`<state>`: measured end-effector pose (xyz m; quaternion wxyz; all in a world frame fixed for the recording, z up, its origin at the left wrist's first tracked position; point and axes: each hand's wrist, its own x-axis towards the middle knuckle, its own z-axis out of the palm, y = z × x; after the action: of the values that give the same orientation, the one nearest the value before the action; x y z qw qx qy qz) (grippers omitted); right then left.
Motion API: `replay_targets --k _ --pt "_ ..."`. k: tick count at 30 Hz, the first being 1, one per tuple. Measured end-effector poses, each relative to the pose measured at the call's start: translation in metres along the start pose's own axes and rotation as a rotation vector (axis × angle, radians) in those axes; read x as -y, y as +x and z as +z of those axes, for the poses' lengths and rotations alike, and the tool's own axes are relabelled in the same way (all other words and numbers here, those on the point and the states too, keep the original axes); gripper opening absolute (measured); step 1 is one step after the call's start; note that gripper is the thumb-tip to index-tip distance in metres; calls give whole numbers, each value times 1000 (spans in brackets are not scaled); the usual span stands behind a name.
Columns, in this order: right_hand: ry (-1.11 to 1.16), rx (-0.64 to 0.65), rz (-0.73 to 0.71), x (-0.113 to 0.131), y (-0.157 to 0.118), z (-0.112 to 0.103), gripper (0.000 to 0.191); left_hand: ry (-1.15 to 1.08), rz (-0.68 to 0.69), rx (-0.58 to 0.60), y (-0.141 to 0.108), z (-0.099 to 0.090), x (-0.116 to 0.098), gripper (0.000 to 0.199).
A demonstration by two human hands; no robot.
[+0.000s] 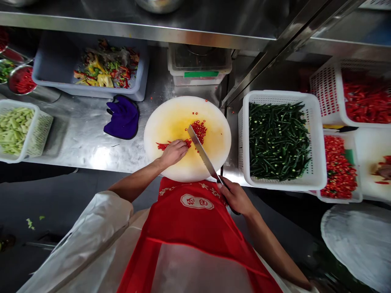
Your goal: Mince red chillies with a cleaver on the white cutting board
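A round white cutting board (165,118) with a yellow-stained middle lies at the counter's front edge. My left hand (175,152) is closed over a bunch of thin red chilies (163,146) on it, their ends showing on both sides of the fingers. In my right hand (235,195) is the black handle of a long knife (207,162); the blade slants up and left across the board, its tip beside a small heap of chopped red chili (200,131), just right of my left fingertips. A few loose red rings are scattered near the board's far edge.
Left of the board lies a purple cloth (122,118); behind it stands a grey bin (142,77) of scraps. A white basket (320,162) of green chilies is at the right, with red chili containers beyond. A basket of pale green pieces (15,129) sits far left. A steel shelf (183,34) overhangs the back.
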<state>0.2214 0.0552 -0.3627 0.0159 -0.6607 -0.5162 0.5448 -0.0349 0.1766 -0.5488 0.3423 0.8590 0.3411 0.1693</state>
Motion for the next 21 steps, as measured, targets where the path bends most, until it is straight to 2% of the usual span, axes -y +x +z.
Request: replay_targets --k 6,13,17,19,21 --pt "-11 9 18 11 8 -1 54 -61 103 41 4 -9 17 28" --pt "-71 71 68 21 4 -9 53 -80 83 132 12 -16 19 33" --pt "-104 40 13 15 30 2 51 -60 104 154 12 -17 21 35" --pt "-116 11 -15 13 44 8 52 -54 122 134 12 -16 22 34" --pt "-110 -2 -18 14 46 10 53 -40 145 96 11 -15 23 32"
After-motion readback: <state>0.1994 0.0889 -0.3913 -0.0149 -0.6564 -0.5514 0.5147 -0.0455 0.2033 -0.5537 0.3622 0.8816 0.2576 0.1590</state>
